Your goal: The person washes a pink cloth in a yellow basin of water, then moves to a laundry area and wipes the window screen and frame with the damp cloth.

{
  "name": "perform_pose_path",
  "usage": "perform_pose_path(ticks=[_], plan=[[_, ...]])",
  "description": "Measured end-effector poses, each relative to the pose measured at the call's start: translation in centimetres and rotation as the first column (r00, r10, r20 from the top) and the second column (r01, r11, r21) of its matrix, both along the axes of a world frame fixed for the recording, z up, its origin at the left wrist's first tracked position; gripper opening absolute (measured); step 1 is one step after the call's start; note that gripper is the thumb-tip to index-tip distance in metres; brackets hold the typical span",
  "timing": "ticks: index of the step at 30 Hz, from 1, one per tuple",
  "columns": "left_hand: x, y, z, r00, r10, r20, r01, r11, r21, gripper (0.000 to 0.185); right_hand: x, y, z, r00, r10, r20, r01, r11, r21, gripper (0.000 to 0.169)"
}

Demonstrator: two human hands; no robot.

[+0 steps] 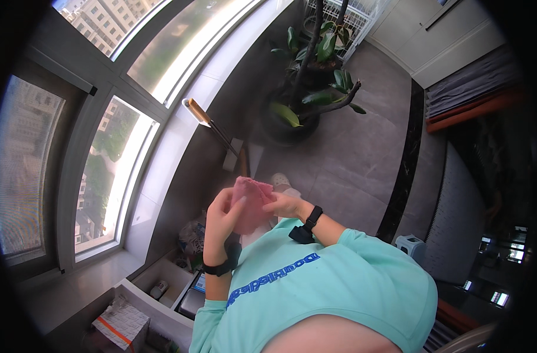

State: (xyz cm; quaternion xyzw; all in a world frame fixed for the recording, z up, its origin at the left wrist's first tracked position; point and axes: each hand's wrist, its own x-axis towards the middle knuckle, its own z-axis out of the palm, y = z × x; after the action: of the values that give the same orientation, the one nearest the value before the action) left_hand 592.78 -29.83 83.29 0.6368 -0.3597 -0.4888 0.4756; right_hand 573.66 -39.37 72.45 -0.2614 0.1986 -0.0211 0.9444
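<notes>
A folded pink cloth [251,207] is held up in front of my body by both hands. My left hand [223,215] grips its left side, the thumb lying across the front. On the right edge, the thumb and fingers of my right hand [286,205] pinch the fabric. The cloth's upper edge is bunched and its lower part hangs down. A dark band [313,217] circles my right wrist, and another dark band [217,267] is on the left.
A broom and dustpan with a tan handle [198,111] lean near the window sill [162,185]. A potted plant [290,119] stands ahead on grey floor tiles [361,132]. To the lower left are a pale drawer-like bin [162,282] and a patterned box [122,322]. Dark curtains [471,84] hang right.
</notes>
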Motion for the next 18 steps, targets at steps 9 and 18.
perform_pose_path(ticks=[9, 18], plan=[[-3.7, -10.9, -1.7, 1.000, -0.002, 0.004, 0.002, 0.982, -0.186, 0.022, -8.6, -14.3, 7.7, 0.994, 0.063, -0.094, -0.095, 0.917, -0.387, 0.062], [-9.9, -23.0, 2.5, 0.916, -0.281, -0.286, 0.200, 0.938, -0.282, 0.013, -16.4, -27.7, 10.9, 0.942, -0.150, 0.300, 0.274, 0.860, -0.430, 0.027]])
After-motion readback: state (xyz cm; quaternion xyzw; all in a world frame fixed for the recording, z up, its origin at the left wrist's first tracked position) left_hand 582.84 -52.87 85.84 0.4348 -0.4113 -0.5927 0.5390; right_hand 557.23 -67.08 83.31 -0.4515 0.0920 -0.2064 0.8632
